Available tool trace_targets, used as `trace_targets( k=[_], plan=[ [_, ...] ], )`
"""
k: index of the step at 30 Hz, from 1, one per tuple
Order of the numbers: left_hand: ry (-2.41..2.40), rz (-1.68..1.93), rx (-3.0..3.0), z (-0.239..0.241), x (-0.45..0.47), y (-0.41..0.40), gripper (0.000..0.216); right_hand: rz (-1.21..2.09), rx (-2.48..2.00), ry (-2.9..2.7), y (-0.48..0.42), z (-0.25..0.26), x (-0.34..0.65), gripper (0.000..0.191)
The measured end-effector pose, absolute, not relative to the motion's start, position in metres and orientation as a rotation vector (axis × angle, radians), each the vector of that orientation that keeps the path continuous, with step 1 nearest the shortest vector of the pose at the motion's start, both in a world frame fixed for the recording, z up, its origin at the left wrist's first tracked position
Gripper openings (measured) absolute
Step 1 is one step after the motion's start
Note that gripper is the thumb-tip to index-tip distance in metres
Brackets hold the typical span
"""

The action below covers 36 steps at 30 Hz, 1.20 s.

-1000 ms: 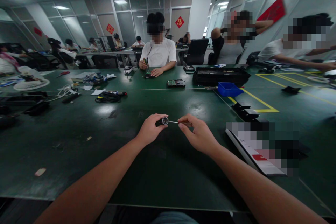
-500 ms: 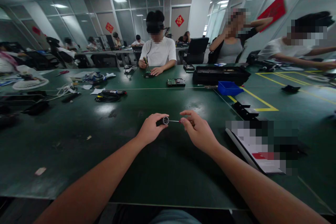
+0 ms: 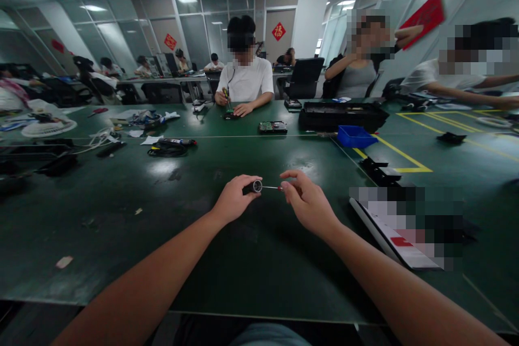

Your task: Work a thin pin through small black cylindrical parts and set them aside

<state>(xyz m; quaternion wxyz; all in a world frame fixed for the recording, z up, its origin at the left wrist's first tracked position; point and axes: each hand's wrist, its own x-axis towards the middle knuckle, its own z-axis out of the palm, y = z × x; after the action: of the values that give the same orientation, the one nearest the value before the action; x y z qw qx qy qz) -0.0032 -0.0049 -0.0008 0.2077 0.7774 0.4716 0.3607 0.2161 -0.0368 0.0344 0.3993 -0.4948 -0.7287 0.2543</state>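
Observation:
Between its thumb and fingers, my left hand point(image 3: 233, 200) grips a small black cylinder point(image 3: 249, 187) with a round, silvery open end. My right hand point(image 3: 308, 200) is closed on a screwdriver point(image 3: 272, 187); its thin metal shaft runs level across to the cylinder, and a bit of red shows by my thumb. The shaft's tip meets the cylinder's side near the rim; whether it sits in a screw cannot be made out. Most of the screwdriver's handle is hidden by my fingers. Both hands are held above the green table point(image 3: 243, 270).
Right of my arm lies a white box or booklet point(image 3: 385, 227), partly blurred. Beyond are black parts point(image 3: 379, 170), a blue bin point(image 3: 357, 136), a long black housing point(image 3: 343, 116) and a hard drive point(image 3: 273, 127). Coiled cable point(image 3: 168, 147) lies left. A person point(image 3: 244, 78) works opposite.
Both hands keep nearly the same pose, with the screwdriver at the cylinder. The whole view has shifted slightly. At the back right, a seated person's raised arm has moved.

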Motion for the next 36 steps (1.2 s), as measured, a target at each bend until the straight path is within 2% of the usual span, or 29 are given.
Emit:
trace_targets(
  k=[6,11,16,26,33,36],
  plan=[
    [1.311,0.977,2.185,0.0021,-0.0014,-0.0071,0.037,0.621,-1.194,-1.823,-0.0372,0.0352,0.2162,0.022],
    [1.305,1.002,2.184,0.0006,-0.0016,-0.0057,0.038,0.587,-1.263,-1.863,-0.0351,0.0341,0.2171,0.039],
    [1.301,1.011,2.18,-0.0006,-0.0031,-0.0047,0.038,0.53,-1.271,-1.89,-0.0344,0.0343,0.2155,0.031],
    [1.296,0.978,2.186,0.0015,-0.0028,-0.0067,0.036,0.539,-1.21,-1.877,-0.0368,0.0344,0.2171,0.026],
    [1.277,0.944,2.207,0.0028,-0.0014,-0.0081,0.036,0.53,-1.257,-1.85,-0.0365,0.0383,0.2167,0.035],
    [1.27,0.94,2.206,0.0028,-0.0013,-0.008,0.036,0.53,-1.273,-1.827,-0.0349,0.0361,0.2172,0.032]
  ],
)
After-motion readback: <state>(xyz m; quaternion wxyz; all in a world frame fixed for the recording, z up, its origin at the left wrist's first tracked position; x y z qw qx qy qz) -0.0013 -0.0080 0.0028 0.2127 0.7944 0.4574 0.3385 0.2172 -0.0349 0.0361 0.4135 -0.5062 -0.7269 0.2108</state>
